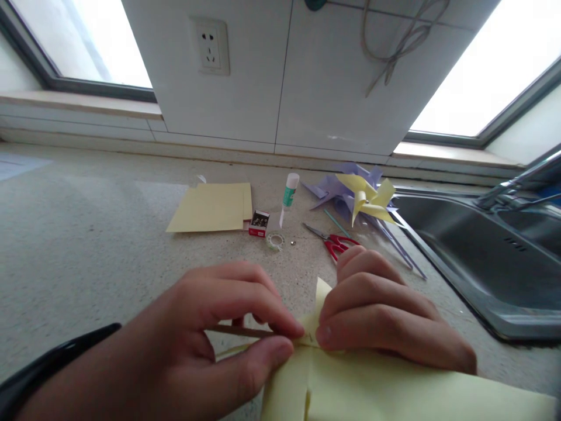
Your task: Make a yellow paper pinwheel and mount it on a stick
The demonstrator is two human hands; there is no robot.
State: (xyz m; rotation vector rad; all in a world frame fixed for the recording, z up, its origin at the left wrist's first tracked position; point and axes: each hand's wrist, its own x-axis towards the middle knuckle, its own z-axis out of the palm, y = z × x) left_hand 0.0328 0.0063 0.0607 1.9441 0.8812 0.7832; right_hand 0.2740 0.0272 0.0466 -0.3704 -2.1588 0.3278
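Note:
A sheet of yellow paper (416,389), folded or curled and with a slit near its middle, is in both hands at the front of the counter. My left hand (197,327) pinches a bent part of it between thumb and forefinger; a thin brownish strip (241,331) runs behind the thumb, and I cannot tell if it is a stick or a paper edge. Close by on the right, my right hand (385,310) is closed on the same paper, fingers curled over it. A pointed paper corner (322,290) sticks up between the hands.
Beyond the hands lie red-handled scissors (335,242), a small red box of pins (259,223), a tape roll (276,240), a glue stick (290,192) and yellow paper sheets (210,210). Yellow and purple pinwheels (362,196) rest beside the sink (473,263) on the right.

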